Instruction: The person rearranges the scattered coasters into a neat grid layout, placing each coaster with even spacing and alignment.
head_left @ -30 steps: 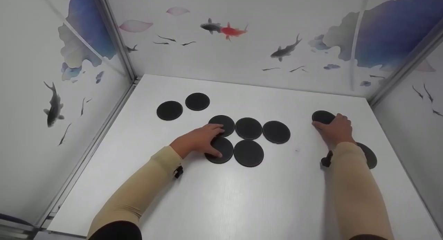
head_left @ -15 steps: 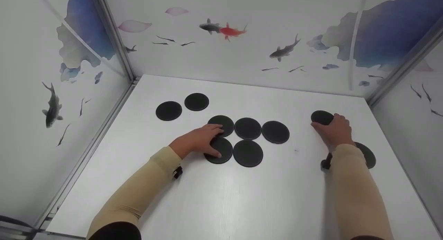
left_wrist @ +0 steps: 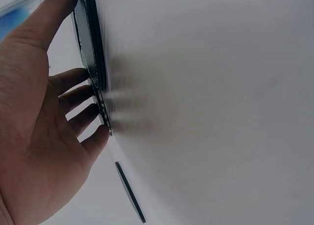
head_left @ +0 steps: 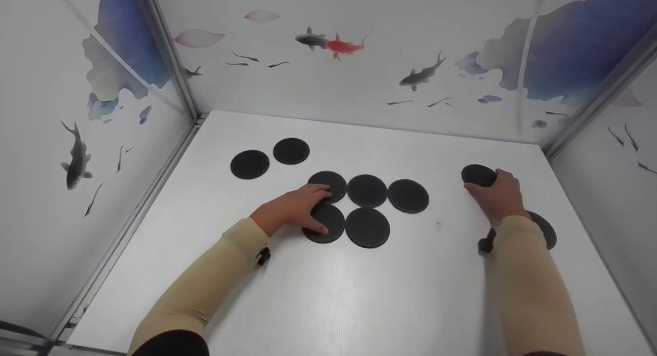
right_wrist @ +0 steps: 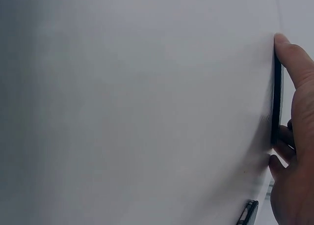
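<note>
My left hand (head_left: 293, 208) reaches over two round black coasters. Its thumb rests on the near coaster (head_left: 334, 220), and its spread fingertips touch the far coaster (head_left: 331, 179). In the left wrist view the fingers (left_wrist: 81, 119) meet the thin dark edges of these discs. At the far right, my right hand (head_left: 502, 194) grips another black coaster (head_left: 477, 175) by its rim. The right wrist view shows that coaster (right_wrist: 277, 99) edge-on, thumb at one end and fingers at the other, close to the tabletop.
Three more coasters adjoin the left-hand pair, among them one at the row's right end (head_left: 408, 196). Two lie apart at back left, including this outer coaster (head_left: 250, 164). A coaster (head_left: 545, 231) is partly hidden by my right forearm. Printed walls enclose the white table (head_left: 328, 294).
My right hand and the coaster it holds have barely shifted. The left hand and the other coasters stay where they were; the head view drifts slightly.
</note>
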A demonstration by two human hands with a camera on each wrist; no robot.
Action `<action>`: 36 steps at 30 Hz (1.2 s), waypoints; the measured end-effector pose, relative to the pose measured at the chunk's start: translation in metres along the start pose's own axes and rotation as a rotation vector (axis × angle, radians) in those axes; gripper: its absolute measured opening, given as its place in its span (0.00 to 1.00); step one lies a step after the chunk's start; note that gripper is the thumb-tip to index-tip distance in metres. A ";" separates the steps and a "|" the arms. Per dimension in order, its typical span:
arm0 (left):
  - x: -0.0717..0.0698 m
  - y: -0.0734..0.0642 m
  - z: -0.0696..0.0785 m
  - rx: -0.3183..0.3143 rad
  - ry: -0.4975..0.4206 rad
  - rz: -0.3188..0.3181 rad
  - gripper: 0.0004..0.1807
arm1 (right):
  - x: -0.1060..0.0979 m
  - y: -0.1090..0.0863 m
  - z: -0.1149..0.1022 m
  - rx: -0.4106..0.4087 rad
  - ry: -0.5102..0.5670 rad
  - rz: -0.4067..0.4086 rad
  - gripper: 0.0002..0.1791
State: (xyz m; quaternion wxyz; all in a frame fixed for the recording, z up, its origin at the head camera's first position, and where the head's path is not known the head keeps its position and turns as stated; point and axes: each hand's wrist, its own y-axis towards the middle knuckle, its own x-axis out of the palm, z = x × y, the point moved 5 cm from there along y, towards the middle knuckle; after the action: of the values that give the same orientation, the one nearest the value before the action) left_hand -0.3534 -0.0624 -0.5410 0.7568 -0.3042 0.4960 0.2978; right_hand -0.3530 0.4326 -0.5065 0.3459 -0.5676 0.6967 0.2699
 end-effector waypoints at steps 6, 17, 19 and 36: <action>-0.002 -0.001 0.001 0.004 -0.006 0.001 0.56 | -0.002 0.004 -0.001 -0.008 -0.011 -0.016 0.69; -0.005 -0.005 0.006 -0.003 -0.021 -0.011 0.56 | -0.001 0.007 -0.001 -0.011 -0.040 -0.030 0.72; -0.004 -0.004 0.004 -0.005 -0.018 -0.008 0.56 | -0.001 0.007 -0.001 -0.010 -0.043 -0.031 0.72; -0.003 -0.003 0.003 0.009 -0.010 -0.001 0.56 | 0.000 0.062 0.035 -0.108 -0.153 -0.075 0.71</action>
State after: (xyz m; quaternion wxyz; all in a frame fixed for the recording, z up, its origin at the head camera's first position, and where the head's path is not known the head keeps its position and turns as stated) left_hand -0.3503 -0.0629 -0.5372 0.7607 -0.2996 0.4936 0.2966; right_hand -0.4078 0.4732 -0.5291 0.3768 -0.5888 0.6310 0.3365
